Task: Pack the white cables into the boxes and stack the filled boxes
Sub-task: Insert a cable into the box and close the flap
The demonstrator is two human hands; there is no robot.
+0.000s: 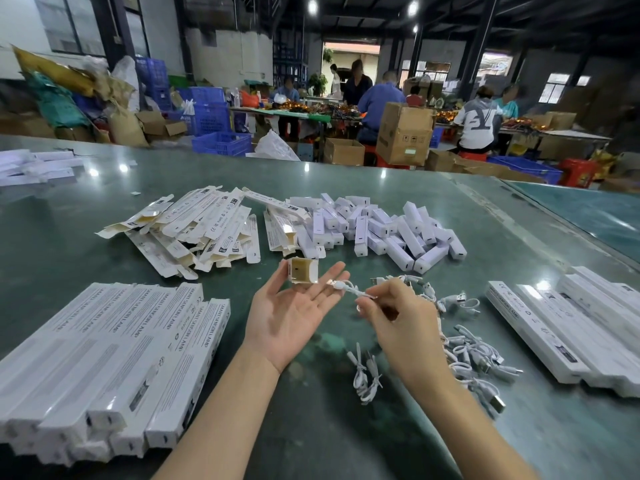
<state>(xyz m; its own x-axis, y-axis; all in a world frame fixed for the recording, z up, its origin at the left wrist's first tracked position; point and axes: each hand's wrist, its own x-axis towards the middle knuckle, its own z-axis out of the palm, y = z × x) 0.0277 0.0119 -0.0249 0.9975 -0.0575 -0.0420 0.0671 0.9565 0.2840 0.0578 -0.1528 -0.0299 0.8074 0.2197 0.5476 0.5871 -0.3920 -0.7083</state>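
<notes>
My left hand (291,313) lies palm up above the green table (311,427), fingers spread. An open-ended small box (303,270) sits at its fingertips, mouth toward me; I cannot tell whether it rests on the fingers or on the table. My right hand (401,323) pinches a white cable (349,288), whose USB plug lies across my left fingertips. Loose white cables (467,355) are heaped to the right of my right hand. A small coiled bundle (365,375) lies between my forearms.
Flat unfolded boxes (194,230) and small white boxes (381,230) are piled further back. Long white boxes are stacked at the near left (104,358) and at the right (571,327). People work at tables among cartons and blue crates behind.
</notes>
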